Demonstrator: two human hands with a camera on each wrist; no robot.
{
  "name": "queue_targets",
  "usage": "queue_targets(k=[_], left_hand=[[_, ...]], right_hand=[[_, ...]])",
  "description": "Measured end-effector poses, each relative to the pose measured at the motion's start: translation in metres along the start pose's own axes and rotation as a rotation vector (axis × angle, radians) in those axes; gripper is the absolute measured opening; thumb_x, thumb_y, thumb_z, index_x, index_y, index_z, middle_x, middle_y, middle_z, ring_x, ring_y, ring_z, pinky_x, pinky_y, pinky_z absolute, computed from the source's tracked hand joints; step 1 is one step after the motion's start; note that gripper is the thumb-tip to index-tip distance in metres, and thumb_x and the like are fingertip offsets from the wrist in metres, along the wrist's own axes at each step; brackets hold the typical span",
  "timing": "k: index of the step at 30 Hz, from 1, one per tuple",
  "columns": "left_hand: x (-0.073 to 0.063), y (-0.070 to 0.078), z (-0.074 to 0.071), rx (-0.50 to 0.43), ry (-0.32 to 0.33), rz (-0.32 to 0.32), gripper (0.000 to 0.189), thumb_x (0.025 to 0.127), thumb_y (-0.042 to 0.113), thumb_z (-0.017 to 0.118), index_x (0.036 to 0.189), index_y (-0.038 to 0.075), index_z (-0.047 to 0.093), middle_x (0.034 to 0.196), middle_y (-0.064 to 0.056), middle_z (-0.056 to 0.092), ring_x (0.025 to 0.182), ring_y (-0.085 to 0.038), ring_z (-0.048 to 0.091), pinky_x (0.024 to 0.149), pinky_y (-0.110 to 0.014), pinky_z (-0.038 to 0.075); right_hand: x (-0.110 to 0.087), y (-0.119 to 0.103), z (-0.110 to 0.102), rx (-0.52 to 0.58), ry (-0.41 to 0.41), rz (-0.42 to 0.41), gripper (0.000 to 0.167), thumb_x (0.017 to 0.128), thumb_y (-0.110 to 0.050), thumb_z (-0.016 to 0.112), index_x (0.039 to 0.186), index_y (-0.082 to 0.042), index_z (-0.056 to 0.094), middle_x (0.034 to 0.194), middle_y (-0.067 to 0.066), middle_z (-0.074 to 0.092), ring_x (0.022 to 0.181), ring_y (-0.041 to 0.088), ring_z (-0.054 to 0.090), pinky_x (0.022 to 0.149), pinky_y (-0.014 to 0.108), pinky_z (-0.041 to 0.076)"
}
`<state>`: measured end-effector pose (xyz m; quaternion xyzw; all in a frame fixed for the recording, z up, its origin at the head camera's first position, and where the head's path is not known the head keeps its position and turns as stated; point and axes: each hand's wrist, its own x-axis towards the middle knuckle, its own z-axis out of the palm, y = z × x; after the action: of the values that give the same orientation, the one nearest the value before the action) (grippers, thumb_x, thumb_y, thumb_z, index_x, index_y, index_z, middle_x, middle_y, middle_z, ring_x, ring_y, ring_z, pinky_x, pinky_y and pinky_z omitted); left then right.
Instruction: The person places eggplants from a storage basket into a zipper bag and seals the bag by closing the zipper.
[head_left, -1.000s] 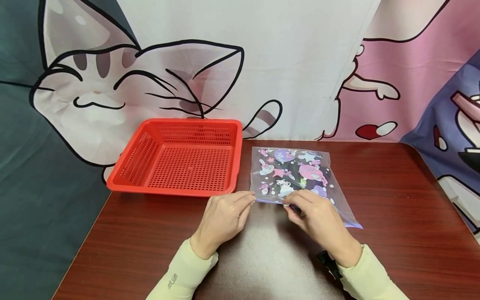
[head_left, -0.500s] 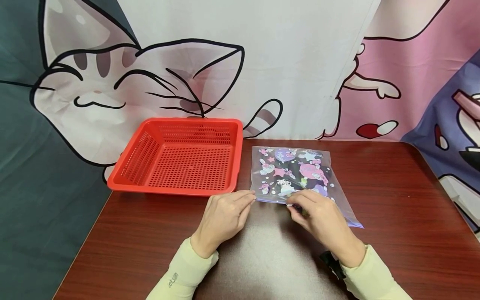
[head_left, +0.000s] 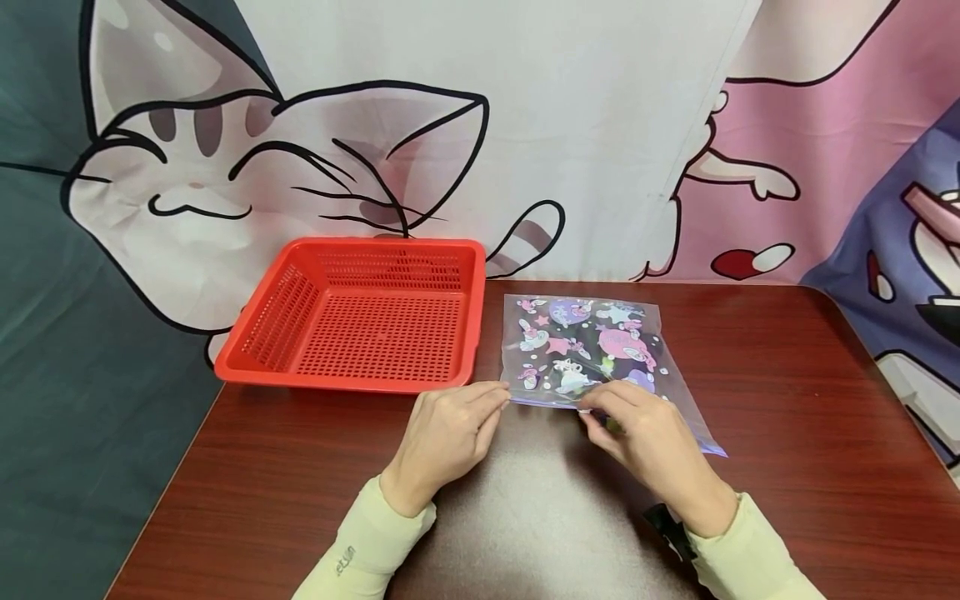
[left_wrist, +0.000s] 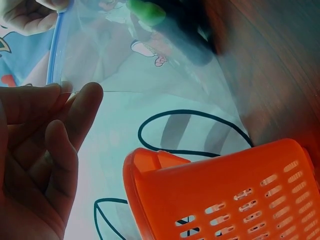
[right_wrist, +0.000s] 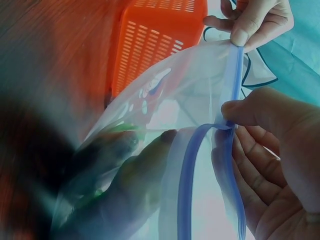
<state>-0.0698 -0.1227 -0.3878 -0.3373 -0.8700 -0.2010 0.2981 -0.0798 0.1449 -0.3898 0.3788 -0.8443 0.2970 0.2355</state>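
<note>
A clear zip bag [head_left: 558, 346] with pink, purple and white cartoon prints lies on the table in the head view. My left hand [head_left: 450, 429] pinches the left end of its purple zip strip [head_left: 538, 404]. Farther right along the strip, my right hand [head_left: 652, 437] pinches it between thumb and fingers. In the right wrist view the strip runs closed between the two hands, while the bag mouth [right_wrist: 187, 175] gapes on the near side of my right thumb [right_wrist: 255, 107]. Dark, elongated things [right_wrist: 135, 185] and a green piece [left_wrist: 146, 12] show through the plastic; their kind is unclear.
To the left of the bag stands a red perforated plastic basket [head_left: 375, 337] with nothing in it. Both sit on a reddish-brown wooden table [head_left: 780, 400]. A cloth printed with cartoon cats [head_left: 585, 125] hangs behind the table's far edge.
My right hand has slid slightly to the right along the zip strip. The left hand stays at the left end, and the bag and basket keep their places.
</note>
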Motion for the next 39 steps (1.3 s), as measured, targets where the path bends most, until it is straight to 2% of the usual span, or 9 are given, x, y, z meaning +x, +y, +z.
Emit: queue_targets(k=[4,9,12,16,24,39], left_hand=[[0.000,-0.001,0.000,-0.005,-0.006,-0.003,0.016,0.088,0.010,0.066,0.099,0.011,0.079,0.102,0.000,0.076,0.090,-0.011,0.073,0.059,-0.029,0.056],[0.000,-0.001,-0.001,-0.003,-0.013,-0.008,0.016,0.089,0.010,0.065,0.098,0.011,0.079,0.102,0.001,0.076,0.090,-0.011,0.073,0.061,-0.029,0.056],[-0.001,-0.001,-0.001,0.002,-0.005,-0.005,0.015,0.088,0.010,0.067,0.098,0.011,0.079,0.101,0.001,0.076,0.089,-0.011,0.073,0.061,-0.029,0.057],[-0.002,-0.002,0.000,0.006,-0.004,-0.005,0.015,0.088,0.009,0.067,0.098,0.011,0.078,0.101,0.001,0.076,0.089,-0.010,0.073,0.062,-0.030,0.057],[-0.001,-0.002,0.000,0.006,-0.001,-0.001,0.016,0.089,0.010,0.065,0.097,0.011,0.078,0.100,0.001,0.076,0.088,-0.010,0.073,0.063,-0.029,0.057],[-0.001,-0.003,-0.001,0.004,-0.012,-0.005,0.016,0.088,0.009,0.065,0.097,0.011,0.078,0.100,0.002,0.076,0.089,-0.011,0.073,0.061,-0.030,0.057]], right_hand=[[-0.001,0.002,-0.001,0.000,0.007,-0.002,0.009,0.092,-0.015,0.065,0.091,-0.009,0.071,0.089,-0.002,0.069,0.074,0.012,0.063,0.061,0.027,0.051],[-0.001,0.003,-0.002,-0.008,0.019,-0.001,0.030,0.101,-0.031,0.053,0.091,-0.010,0.072,0.089,-0.003,0.069,0.073,0.011,0.063,0.059,0.025,0.050],[-0.001,0.003,-0.002,-0.018,0.046,-0.030,0.035,0.102,-0.034,0.049,0.090,-0.010,0.072,0.088,-0.003,0.069,0.072,0.011,0.063,0.058,0.024,0.050],[-0.002,0.004,-0.002,-0.015,0.056,-0.043,0.029,0.100,-0.028,0.053,0.090,-0.009,0.071,0.088,-0.002,0.069,0.072,0.012,0.063,0.058,0.024,0.050],[-0.006,0.006,-0.007,-0.007,-0.016,0.032,0.007,0.089,-0.015,0.069,0.092,-0.009,0.072,0.091,-0.001,0.070,0.075,0.013,0.064,0.061,0.024,0.050],[-0.009,0.008,-0.010,-0.010,-0.029,0.052,0.007,0.088,-0.014,0.067,0.092,-0.010,0.072,0.090,-0.002,0.070,0.074,0.011,0.063,0.064,0.023,0.049]])
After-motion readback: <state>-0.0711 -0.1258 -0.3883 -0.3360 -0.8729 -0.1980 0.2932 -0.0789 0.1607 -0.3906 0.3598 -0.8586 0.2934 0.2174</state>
